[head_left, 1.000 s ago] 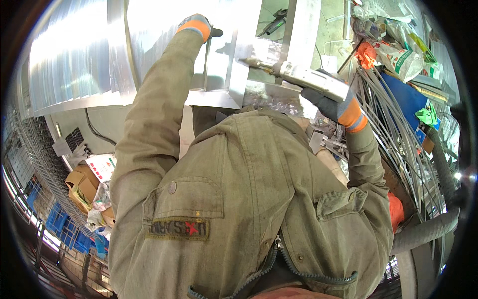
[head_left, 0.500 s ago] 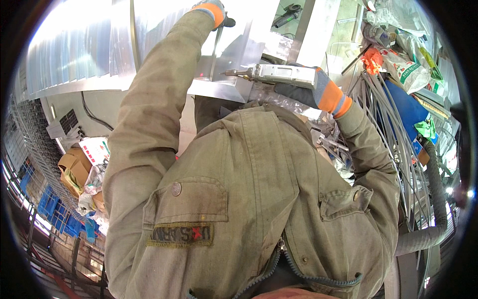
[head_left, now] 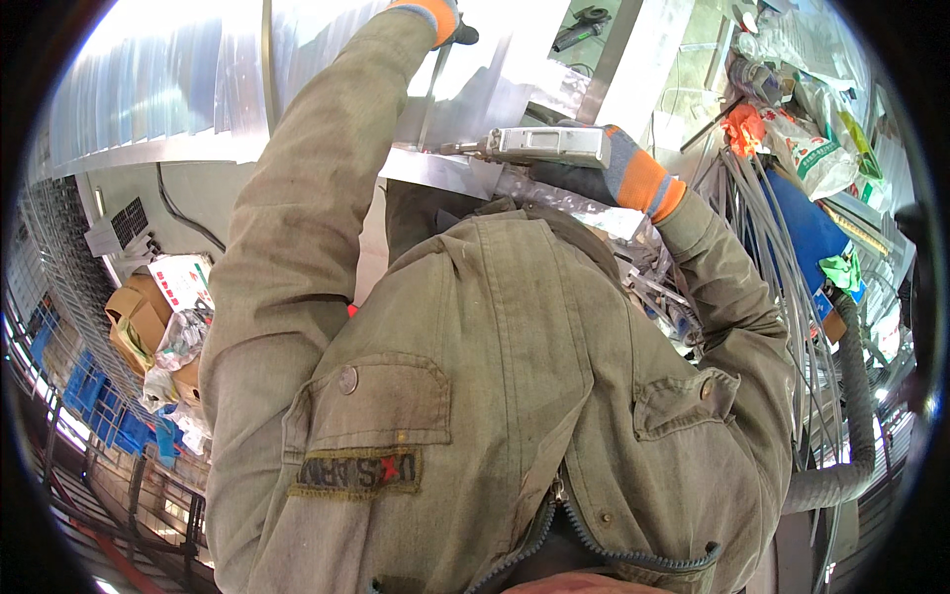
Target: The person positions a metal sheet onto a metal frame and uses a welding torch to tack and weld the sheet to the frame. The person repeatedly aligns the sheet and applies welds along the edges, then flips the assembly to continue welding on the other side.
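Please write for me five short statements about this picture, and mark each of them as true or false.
1. The right hand holds a silver tool. True.
2. Both hands are bare. False: they wear gloves with orange parts.
3. The tip of the tool points toward the left side of the picture. True.
4. The crumpled orange plastic lies beside the cardboard box. False: the plastic is on the right side of the picture, and the box is on the left.
5. The left hand is at the bottom edge of the picture. False: it is at the top edge, partly cut off.
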Available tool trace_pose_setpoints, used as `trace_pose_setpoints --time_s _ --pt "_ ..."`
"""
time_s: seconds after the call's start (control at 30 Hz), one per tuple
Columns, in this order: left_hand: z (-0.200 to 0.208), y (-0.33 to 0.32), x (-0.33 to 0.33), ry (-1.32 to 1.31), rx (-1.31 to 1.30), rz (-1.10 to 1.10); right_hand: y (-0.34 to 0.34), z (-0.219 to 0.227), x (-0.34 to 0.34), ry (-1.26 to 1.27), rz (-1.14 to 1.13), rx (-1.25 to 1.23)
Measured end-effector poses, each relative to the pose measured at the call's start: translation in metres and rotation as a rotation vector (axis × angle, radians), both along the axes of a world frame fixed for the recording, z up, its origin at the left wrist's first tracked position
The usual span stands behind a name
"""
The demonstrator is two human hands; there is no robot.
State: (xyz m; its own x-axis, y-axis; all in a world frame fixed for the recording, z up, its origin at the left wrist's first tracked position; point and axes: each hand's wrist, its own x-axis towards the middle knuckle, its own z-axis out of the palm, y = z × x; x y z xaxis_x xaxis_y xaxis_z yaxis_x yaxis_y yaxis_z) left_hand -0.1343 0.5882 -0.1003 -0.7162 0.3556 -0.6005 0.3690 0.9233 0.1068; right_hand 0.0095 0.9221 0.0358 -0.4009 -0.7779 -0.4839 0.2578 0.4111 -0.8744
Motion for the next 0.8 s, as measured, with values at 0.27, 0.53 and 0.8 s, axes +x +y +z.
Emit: trace_pose_setpoints --time_s 0.27,0.53,0.8 --pt "0.018 -0.001 0.010 0.022 0.098 0.208 0.007 -0.038 0.006 0.297 0.057 0.034" --pt "0.010 0.001 0.006 0.035 0.084 0.209 0.034 -0.065 0.009 0.668 0.077 0.186" --pt "0.014 0.006 0.006 0.011 0.094 0.239 0.021 -0.044 0.001 0.684 0.097 0.095"
